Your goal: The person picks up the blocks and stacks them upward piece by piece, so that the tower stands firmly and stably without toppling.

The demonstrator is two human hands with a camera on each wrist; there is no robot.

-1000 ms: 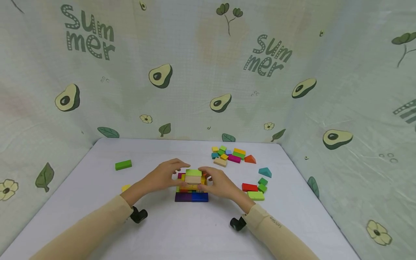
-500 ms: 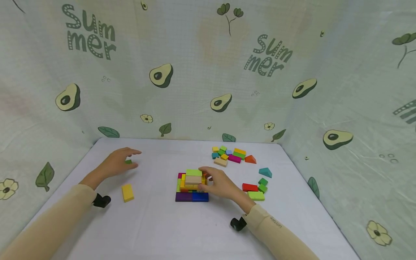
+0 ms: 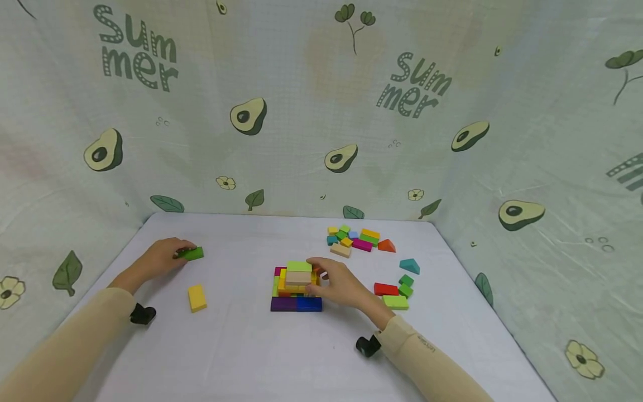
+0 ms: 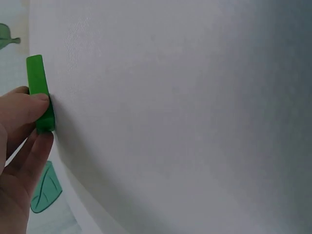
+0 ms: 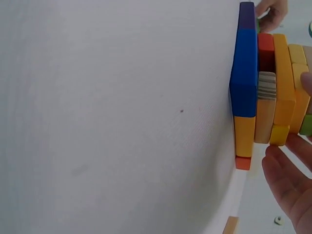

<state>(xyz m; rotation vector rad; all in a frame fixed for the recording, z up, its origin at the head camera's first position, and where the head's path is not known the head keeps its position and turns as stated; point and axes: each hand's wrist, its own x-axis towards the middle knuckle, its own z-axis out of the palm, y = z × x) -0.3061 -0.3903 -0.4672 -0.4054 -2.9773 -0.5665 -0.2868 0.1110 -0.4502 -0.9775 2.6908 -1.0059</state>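
At the left side of the table, my left hand (image 3: 162, 258) pinches one end of a green rectangular block (image 3: 193, 253). In the left wrist view the thumb lies across this green block (image 4: 38, 75), with fingers behind and below it. My right hand (image 3: 340, 283) rests at the right side of a stack of coloured blocks (image 3: 298, 278), its fingers relaxed around that corner. Purple and blue blocks lie at the front of the stack, and a light green block (image 3: 299, 266) tops it. The right wrist view shows right fingertips right at a yellow block (image 5: 280, 135).
A yellow block (image 3: 197, 298) lies on the table near my left forearm. Several mixed blocks, including a magenta block (image 3: 362, 245), are grouped at the back right. Nearer on the right lie a teal triangular block (image 3: 409, 266), a red block (image 3: 385, 289) and several green ones.
My left hand has left the stack, moved left to the green block and now pinches it. The right hand has stayed at the stack.
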